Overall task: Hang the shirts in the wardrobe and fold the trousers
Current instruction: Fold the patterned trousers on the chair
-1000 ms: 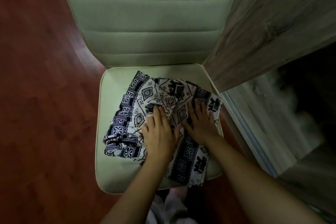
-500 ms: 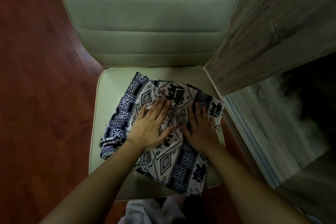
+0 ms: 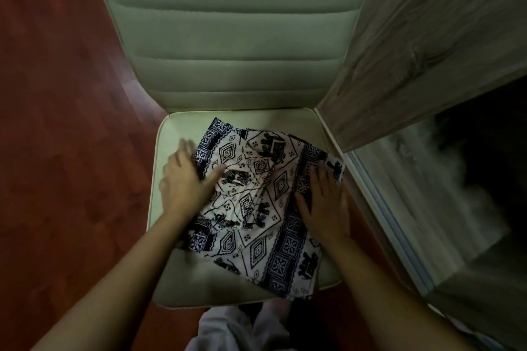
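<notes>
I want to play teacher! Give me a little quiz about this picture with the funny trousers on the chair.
1. True or false: the patterned trousers lie on the floor.
2. Where does the right hand rest? A) flat on the trousers' right side B) on the backrest C) on the wardrobe door
3. Fill in: the animals printed on the trousers are ____.
Key: 1 false, they lie on the chair seat; 2 A; 3 elephants.
</notes>
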The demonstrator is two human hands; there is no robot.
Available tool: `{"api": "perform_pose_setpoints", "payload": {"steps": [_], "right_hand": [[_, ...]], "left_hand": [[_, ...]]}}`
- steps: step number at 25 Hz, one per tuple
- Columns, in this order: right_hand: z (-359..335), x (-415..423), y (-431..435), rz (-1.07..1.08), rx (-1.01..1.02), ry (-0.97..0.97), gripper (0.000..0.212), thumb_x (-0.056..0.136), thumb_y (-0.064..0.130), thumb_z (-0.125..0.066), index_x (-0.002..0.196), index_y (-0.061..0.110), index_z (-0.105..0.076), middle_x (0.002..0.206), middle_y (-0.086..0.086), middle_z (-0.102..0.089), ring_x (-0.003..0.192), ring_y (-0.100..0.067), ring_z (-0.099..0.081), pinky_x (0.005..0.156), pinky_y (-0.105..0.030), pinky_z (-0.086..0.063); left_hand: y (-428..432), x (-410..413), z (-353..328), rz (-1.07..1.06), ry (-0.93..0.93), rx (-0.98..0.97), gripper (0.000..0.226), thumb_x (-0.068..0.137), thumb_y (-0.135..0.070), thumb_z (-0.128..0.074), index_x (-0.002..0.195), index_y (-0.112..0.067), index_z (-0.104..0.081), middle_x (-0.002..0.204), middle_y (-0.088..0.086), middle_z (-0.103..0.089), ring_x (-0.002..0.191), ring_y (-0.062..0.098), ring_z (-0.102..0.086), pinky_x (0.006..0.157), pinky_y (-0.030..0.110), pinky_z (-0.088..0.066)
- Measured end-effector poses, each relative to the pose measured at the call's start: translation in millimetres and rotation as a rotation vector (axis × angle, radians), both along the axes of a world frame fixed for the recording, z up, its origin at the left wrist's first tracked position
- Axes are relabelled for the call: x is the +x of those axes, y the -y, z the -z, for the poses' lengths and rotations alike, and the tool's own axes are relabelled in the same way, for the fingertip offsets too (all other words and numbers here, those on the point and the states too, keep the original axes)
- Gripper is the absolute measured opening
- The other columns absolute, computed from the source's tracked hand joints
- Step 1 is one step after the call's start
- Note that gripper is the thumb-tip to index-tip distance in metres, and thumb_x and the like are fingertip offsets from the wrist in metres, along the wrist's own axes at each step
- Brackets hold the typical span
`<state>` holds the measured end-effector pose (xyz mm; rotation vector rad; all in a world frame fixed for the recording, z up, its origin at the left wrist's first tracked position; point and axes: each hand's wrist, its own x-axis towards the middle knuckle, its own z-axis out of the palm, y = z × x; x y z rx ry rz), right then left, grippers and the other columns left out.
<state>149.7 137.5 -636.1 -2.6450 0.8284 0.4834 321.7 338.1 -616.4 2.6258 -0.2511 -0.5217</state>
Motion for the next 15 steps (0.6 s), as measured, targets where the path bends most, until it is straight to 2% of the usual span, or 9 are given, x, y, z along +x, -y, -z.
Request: {"api": "perform_pose_setpoints", "payload": {"steps": [1, 3, 6, 9, 11, 13, 15], "right_hand": [[-1, -4, 3, 0.064, -0.049, 0.016, 0.071, 0.092, 0.06, -0.012, 0.147, 0.02, 0.008, 0.154, 0.0, 0.015, 0.144, -0.017, 0.012, 0.118, -0.047, 0.001], [-2, -9, 11, 0.096, -0.014, -0.031, 0.074, 0.092, 0.062, -0.015, 0.149, 0.018, 0.002, 0.155, 0.001, 0.012, 0.145, -0.018, 0.008, 0.118, -0.05, -0.006], [-3, -9, 20, -0.033, 0.126, -0.095, 0.082, 0.085, 0.067, -0.009, 0.149, 0.019, 0.003, 0.154, 0.002, 0.018, 0.145, -0.016, 0.012, 0.119, -0.044, -0.002], [-8, -7, 17, 0.062, 0.298, -0.082, 0.078, 0.088, 0.065, -0.016, 0.15, 0.021, 0.004, 0.156, 0.005, 0.015, 0.145, -0.012, 0.01, 0.118, -0.037, 0.0], [-10, -7, 12, 0.132, 0.407, -0.057, 0.084, 0.082, 0.071, -0.013, 0.15, 0.024, 0.002, 0.157, 0.007, 0.012, 0.145, -0.012, 0.005, 0.119, -0.038, -0.003], [-15, -6, 7, 0.174, 0.518, -0.015, 0.094, 0.073, 0.082, -0.009, 0.15, 0.028, 0.0, 0.158, 0.008, 0.002, 0.145, -0.012, -0.003, 0.119, -0.041, -0.01], [-22, -3, 4, 0.277, 0.672, 0.032, 0.097, 0.07, 0.087, -0.012, 0.149, 0.031, -0.004, 0.158, 0.009, -0.012, 0.144, -0.011, -0.015, 0.117, -0.036, -0.016]], "left_hand": [[-5, 5, 1, -0.089, -0.119, -0.034, 0.104, 0.069, -0.072, -0.06, 0.146, -0.018, -0.015, 0.147, 0.013, -0.037, 0.132, 0.032, -0.038, 0.106, 0.051, -0.036], [-4, 11, 1, -0.061, -0.231, -0.029, 0.106, 0.06, -0.068, -0.072, 0.14, -0.015, -0.025, 0.137, 0.014, -0.049, 0.122, 0.033, -0.049, 0.098, 0.05, -0.044], [5, 23, -2, -0.036, -0.33, -0.028, 0.09, 0.062, -0.048, -0.082, 0.13, -0.01, -0.038, 0.123, 0.016, -0.057, 0.107, 0.034, -0.057, 0.091, 0.047, -0.05], [5, 32, -5, -0.017, -0.464, -0.033, 0.074, 0.064, -0.031, -0.084, 0.123, -0.01, -0.044, 0.117, 0.016, -0.06, 0.1, 0.035, -0.059, 0.09, 0.048, -0.051], [3, 34, -12, 0.053, -0.398, -0.001, 0.069, 0.067, -0.024, -0.083, 0.122, -0.011, -0.044, 0.116, 0.018, -0.061, 0.099, 0.035, -0.06, 0.088, 0.046, -0.051], [6, 37, -27, 0.171, -0.175, 0.04, 0.053, 0.074, -0.021, -0.078, 0.115, -0.012, -0.045, 0.111, 0.019, -0.064, 0.094, 0.036, -0.061, 0.077, 0.039, -0.05], [16, 40, -45, 0.314, 0.118, 0.108, 0.043, 0.079, -0.017, -0.07, 0.113, -0.009, -0.045, 0.105, 0.02, -0.062, 0.091, 0.038, -0.059, 0.065, 0.037, -0.04]]}}
